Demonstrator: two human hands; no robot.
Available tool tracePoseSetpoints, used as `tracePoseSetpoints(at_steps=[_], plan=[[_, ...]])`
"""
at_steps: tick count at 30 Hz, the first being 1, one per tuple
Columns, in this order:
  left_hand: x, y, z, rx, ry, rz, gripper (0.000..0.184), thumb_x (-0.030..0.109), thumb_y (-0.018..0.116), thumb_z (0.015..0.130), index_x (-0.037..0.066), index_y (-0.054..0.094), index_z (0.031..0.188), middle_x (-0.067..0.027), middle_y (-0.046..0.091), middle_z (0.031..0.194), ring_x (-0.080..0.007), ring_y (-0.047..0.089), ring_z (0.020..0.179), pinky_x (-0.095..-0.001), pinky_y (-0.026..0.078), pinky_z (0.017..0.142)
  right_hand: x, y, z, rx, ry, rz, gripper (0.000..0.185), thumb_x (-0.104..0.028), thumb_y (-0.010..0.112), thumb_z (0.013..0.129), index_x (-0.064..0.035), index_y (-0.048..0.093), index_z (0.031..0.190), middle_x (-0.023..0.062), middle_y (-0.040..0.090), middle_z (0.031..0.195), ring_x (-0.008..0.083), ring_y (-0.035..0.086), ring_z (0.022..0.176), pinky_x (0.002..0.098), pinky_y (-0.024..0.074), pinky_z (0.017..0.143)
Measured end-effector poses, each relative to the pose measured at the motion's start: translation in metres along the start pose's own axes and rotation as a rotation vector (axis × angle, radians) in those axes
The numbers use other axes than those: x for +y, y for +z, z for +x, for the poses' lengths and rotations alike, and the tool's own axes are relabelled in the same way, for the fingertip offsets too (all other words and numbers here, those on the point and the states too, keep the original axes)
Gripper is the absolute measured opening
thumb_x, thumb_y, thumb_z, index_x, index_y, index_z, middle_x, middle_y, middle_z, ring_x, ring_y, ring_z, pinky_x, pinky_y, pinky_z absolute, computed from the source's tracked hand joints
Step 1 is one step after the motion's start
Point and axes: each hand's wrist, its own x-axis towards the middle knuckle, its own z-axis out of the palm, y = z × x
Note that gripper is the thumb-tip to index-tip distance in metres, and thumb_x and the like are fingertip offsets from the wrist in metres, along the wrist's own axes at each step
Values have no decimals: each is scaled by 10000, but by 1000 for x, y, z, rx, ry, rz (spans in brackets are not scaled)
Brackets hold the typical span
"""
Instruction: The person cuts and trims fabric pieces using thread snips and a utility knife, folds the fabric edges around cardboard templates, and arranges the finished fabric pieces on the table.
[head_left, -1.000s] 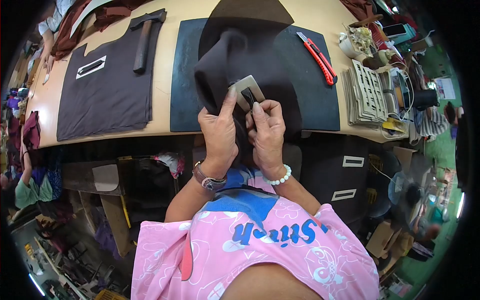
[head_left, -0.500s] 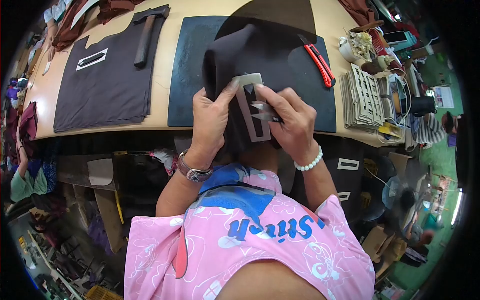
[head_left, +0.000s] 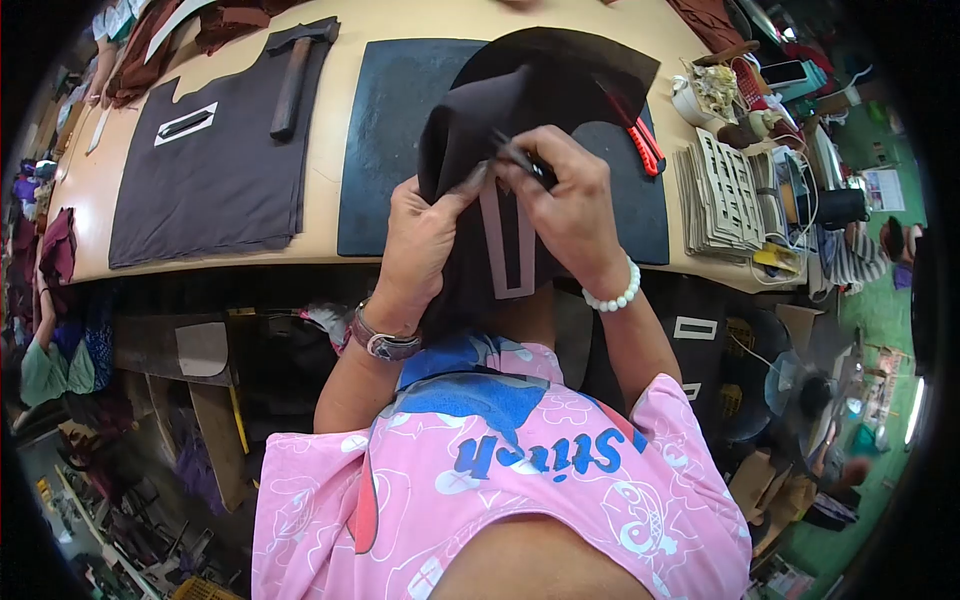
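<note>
My left hand [head_left: 425,232] pinches a dark fabric piece [head_left: 560,85] at the upper end of a pale rectangular frame [head_left: 520,270] lying on it. Just beside it, my right hand [head_left: 572,205] is closed around a pair of thread snips [head_left: 538,170]; their blades are blurred and point up and left. The right thumb and fingertips also meet the cloth near the frame's top. A dark slot runs down the frame's middle. The fabric's upper part is folded over and spreads above a black cutting mat [head_left: 385,150]. The frame's top edge is hidden by the fingers.
A red utility knife [head_left: 645,148] lies on the mat, partly under the fabric. To the left, a hammer [head_left: 290,90] rests on stacked dark fabric panels [head_left: 215,200]. Stacked pale frame pieces [head_left: 725,190] stand at the table's right. Another person's arm [head_left: 46,310] shows at far left.
My right hand has moved up with the snips, from the frame's side to its top. The cloth there is now folded over the frame's upper edge, and the fabric has shifted.
</note>
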Motion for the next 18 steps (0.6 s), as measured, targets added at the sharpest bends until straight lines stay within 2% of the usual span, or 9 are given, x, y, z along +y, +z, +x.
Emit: tracePoseSetpoints(at_steps=[1, 4, 5, 8, 9, 12, 14, 16, 18], plan=[[0, -1, 0, -1, -15, 6, 145, 76, 621, 854, -1, 653, 972, -39, 665, 895, -86, 613, 742, -222, 492, 649, -5, 1, 5, -22, 113, 26, 97, -29, 646, 720, -7, 598, 802, 112, 600, 688, 232, 637, 658, 277, 466, 534], [2, 0, -1, -4, -67, -14, 154, 80, 625, 851, 5, 653, 983, -58, 671, 904, -106, 629, 754, -228, 501, 661, -6, 4, 19, -122, 440, 275, 52, -13, 591, 803, 29, 585, 833, 24, 567, 676, 77, 562, 592, 239, 447, 538], [3, 0, -1, -3, -81, -27, 158, 82, 626, 850, 7, 653, 987, -66, 673, 907, -113, 635, 759, -230, 505, 666, 5, 10, 19, -65, 474, 421, 146, -113, 635, 800, 27, 618, 836, 60, 609, 657, 96, 613, 679, 257, 469, 591], [12, -2, 3, 23, -34, -19, 162, 83, 634, 845, -5, 651, 980, -87, 675, 912, -127, 645, 777, -238, 512, 679, 6, 3, 18, 104, 432, 331, 234, -191, 654, 813, 32, 642, 881, 47, 600, 657, 67, 570, 664, 229, 458, 589], [16, -2, 6, 51, 7, -22, 161, 87, 637, 844, -9, 652, 973, -91, 675, 913, -129, 646, 777, -240, 513, 679, -2, -12, 14, -19, 545, 273, 331, -252, 667, 811, 47, 638, 950, 54, 625, 739, 66, 545, 720, 222, 454, 655], [25, -8, 23, 132, 98, -29, 169, 98, 659, 828, -27, 652, 942, -100, 674, 912, -145, 651, 778, -247, 513, 683, 6, -11, -27, -95, 580, 450, 354, -222, 697, 787, 45, 622, 1007, 46, 631, 840, 77, 539, 792, 234, 447, 722], [37, -14, 29, 220, 249, 49, 189, 99, 678, 809, -27, 648, 946, -99, 674, 909, -152, 649, 773, -254, 508, 687, 10, -24, -48, -443, 765, 580, 384, -173, 720, 761, 36, 604, 1062, 35, 622, 909, 77, 531, 855, 245, 438, 782], [46, -42, 36, 312, 315, 148, 237, 79, 695, 785, -21, 637, 992, -103, 663, 957, -149, 636, 787, -260, 497, 702, 18, -26, -57, -309, 802, 657, 282, -114, 708, 763, 22, 619, 993, 13, 612, 864, 73, 531, 804, 243, 442, 734], [59, -71, 27, 390, 328, 286, 399, 87, 712, 773, -40, 562, 1120, -85, 651, 1011, -154, 612, 872, -281, 482, 798, 31, -35, -55, -217, 768, 653, 222, -107, 691, 779, 17, 625, 951, 0, 605, 848, 69, 527, 773, 241, 440, 704]])
